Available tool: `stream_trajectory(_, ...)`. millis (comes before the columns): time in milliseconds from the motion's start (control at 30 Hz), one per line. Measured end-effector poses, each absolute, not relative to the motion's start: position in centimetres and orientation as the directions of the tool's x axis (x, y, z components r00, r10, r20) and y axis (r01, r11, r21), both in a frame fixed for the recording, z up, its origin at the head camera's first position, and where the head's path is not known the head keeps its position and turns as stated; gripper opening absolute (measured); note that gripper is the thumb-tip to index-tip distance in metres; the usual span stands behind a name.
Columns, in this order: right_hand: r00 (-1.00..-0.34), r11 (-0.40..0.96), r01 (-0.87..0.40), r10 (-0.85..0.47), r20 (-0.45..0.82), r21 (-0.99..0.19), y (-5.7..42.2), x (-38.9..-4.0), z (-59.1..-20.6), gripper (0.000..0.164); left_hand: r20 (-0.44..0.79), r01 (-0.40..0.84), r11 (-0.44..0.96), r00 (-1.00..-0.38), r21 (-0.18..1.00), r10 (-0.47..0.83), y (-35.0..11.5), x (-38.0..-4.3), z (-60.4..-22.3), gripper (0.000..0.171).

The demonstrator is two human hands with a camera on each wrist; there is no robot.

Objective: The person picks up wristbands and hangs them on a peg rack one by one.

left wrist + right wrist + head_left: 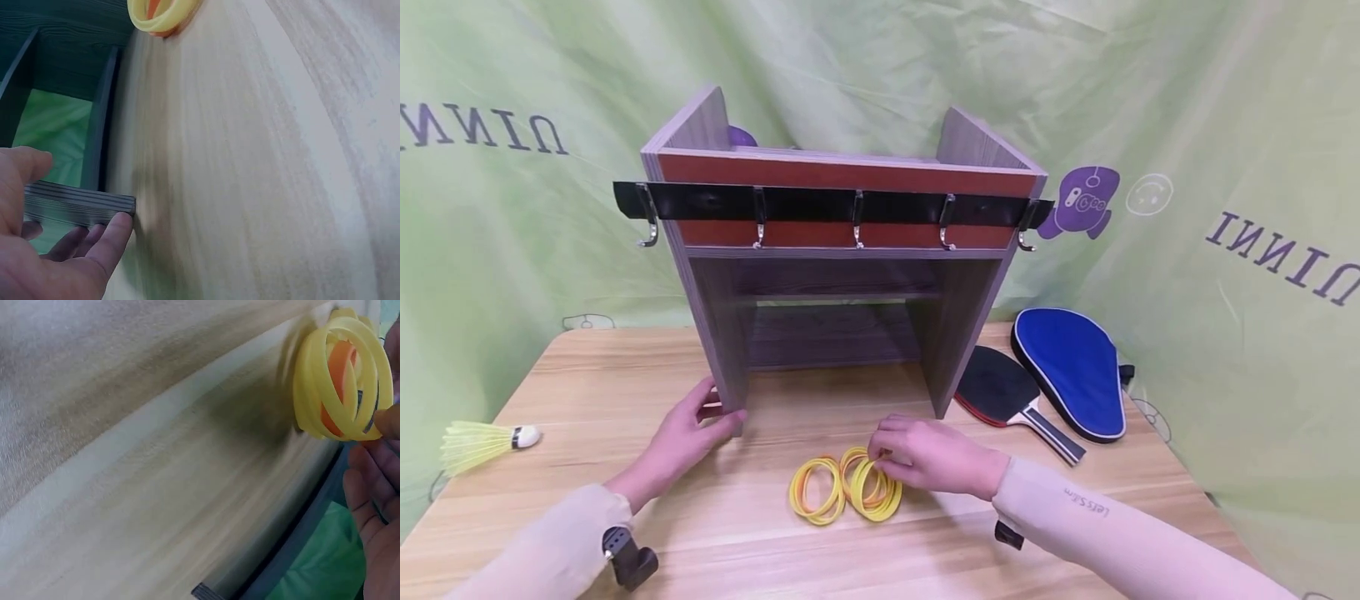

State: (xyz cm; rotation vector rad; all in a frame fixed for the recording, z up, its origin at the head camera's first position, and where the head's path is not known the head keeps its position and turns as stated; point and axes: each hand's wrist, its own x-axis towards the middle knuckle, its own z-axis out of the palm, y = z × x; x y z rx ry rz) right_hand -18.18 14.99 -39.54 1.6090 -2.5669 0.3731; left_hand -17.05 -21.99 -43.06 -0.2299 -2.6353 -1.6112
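Note:
A wood-grain shelf unit (842, 168) stands on the table, with a black hook rail (808, 205) across its reddish front. My left hand (688, 429) grips the foot of its left side panel (81, 203), thumb on one face and fingers on the other. Two clusters of thin yellow and orange rings lie side by side in front of the unit. My right hand (928, 454) is at the right cluster (889, 498) and pinches a yellow ring (382, 375) between thumb and finger. Beside it sits the left cluster (795, 490).
To the right of the unit lie a black table tennis bat (997, 385) and a blue bat case (1067, 367). A yellow shuttlecock (482, 444) is on its side near the table's left edge. Green printed cloth (1240, 125) hangs behind the table (760, 554).

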Motion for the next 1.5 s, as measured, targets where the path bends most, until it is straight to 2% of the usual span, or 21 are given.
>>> stream_trajectory(133, -0.486, 0.438, -0.859, -0.861, 0.152, -0.265, 15.0, -18.2, -38.9, 0.004, 0.107, 0.138, 0.477, -0.990, 0.868, 0.091, -22.1, -17.1, -43.5, 0.059)
stream_trajectory(267, -0.548, 0.457, -0.753, -0.834, 0.068, -0.473, 15.3, -18.4, -38.4, 0.011, 0.108, 0.138, 0.486, -0.990, 0.863, 0.090, -22.2, -17.2, -43.6, 0.058)
stream_trajectory(400, -0.590, 0.448, -0.560, -0.806, -0.043, -0.697, 15.9, -18.6, -38.1, 0.018, 0.101, 0.132, 0.489, -0.991, 0.862, 0.088, -22.2, -17.3, -43.8, 0.058)
stream_trajectory(567, -0.590, 0.388, -0.336, -0.797, -0.130, -0.858, 15.9, -18.7, -37.7, 0.021, 0.118, 0.144, 0.516, -0.989, 0.844, 0.084, -22.2, -17.2, -43.9, 0.058)
stream_trajectory(700, -0.599, 0.315, -0.229, -0.791, -0.122, -0.921, 15.0, -18.9, -37.1, 0.026, 0.153, 0.181, 0.550, -0.983, 0.816, 0.097, -22.2, -17.2, -43.8, 0.058)
stream_trajectory(867, -0.627, 0.239, -0.155, -0.774, -0.091, -0.959, 12.7, -19.4, -35.2, 0.026, 0.183, 0.208, 0.569, -0.978, 0.796, 0.101, -22.1, -17.3, -43.8, 0.059)
stream_trajectory(1233, -0.705, 0.021, -0.109, -0.707, 0.062, -0.994, 6.4, -19.3, -30.1, 0.023, 0.198, 0.201, 0.587, -0.978, 0.784, 0.069, -21.8, -17.6, -44.1, 0.054)
stream_trajectory(1500, -0.756, -0.148, -0.045, -0.642, 0.131, -0.988, 2.3, -18.5, -27.4, 0.022, 0.184, 0.198, 0.569, -0.979, 0.798, 0.083, -21.8, -17.4, -44.1, 0.062)
